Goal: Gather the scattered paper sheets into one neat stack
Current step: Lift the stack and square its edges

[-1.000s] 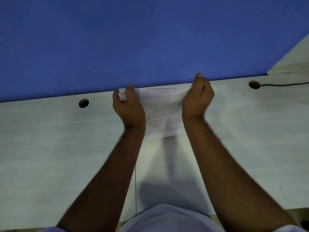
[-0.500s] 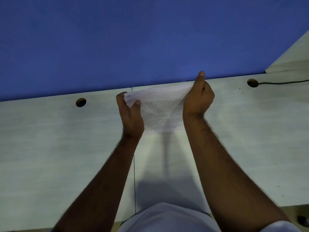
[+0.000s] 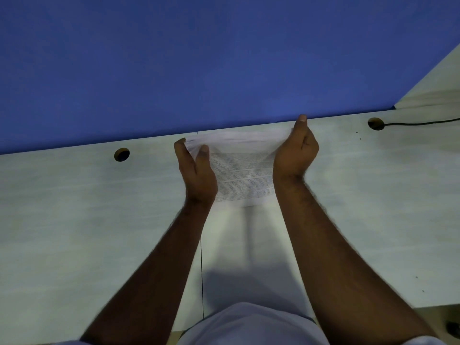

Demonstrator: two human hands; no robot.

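- At the far edge of the pale table (image 3: 74,220), just in front of the blue partition (image 3: 199,58), a bundle of printed paper sheets (image 3: 242,175) is held upright between the person's two hands, its lower edge on or just above the tabletop; which of the two cannot be told.
- The left hand (image 3: 196,168) holds the bundle's left edge near the top corner: its thumb lies on the printed near face and its fingers curl round behind the sheets.
- The right hand (image 3: 295,150) holds the right edge, fingers curled in toward the palm, with one finger stretched up along the top corner.
- The near sheet shows lines of small print; the top edges of the sheets fan out slightly and look blurred, so the bundle does not seem fully squared yet.
- No loose sheet shows anywhere else on the table, so the gathering part of the task looks done.
- What seems left is evening the edges, most likely by tapping the bundle on the table, and then laying it flat as one neat stack.
- A round cable hole (image 3: 122,154) sits in the table to the left of the hands; a second cable hole (image 3: 375,124) lies to the right, with a black cable (image 3: 423,123) leading out of it toward the frame edge.
- A seam runs down the table toward the person's white shirt (image 3: 249,324) at the bottom of the view.
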